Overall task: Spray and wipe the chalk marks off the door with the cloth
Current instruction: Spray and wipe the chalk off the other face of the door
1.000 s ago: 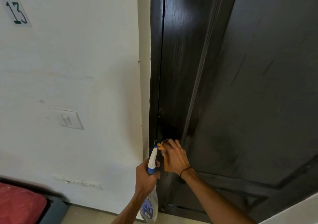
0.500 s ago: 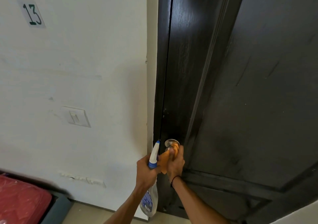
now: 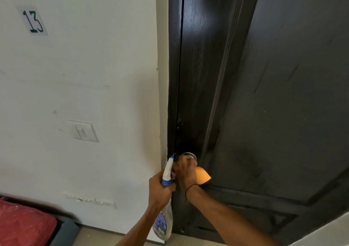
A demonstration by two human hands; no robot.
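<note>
A dark brown wooden door [image 3: 273, 94] fills the right half of the head view; I make out no chalk marks on it. My left hand [image 3: 160, 189] grips the neck of a clear spray bottle [image 3: 164, 225] with a white and blue nozzle, hanging low by the door frame. My right hand [image 3: 186, 172] holds an orange cloth [image 3: 203, 176] and is curled over the round metal door knob [image 3: 188, 155], most of which is hidden. A corner of the cloth sticks out to the right of the hand.
A white wall [image 3: 94, 66] lies to the left, with a paper label reading 13 [image 3: 34, 22] and a light switch [image 3: 83, 131]. A red cushion [image 3: 24, 225] on a dark frame sits at the bottom left. A pale surface edge shows at the bottom right.
My right hand has turned on the knob, so the orange cloth now sticks out to its right. The left hand with the bottle has stayed beside it.
</note>
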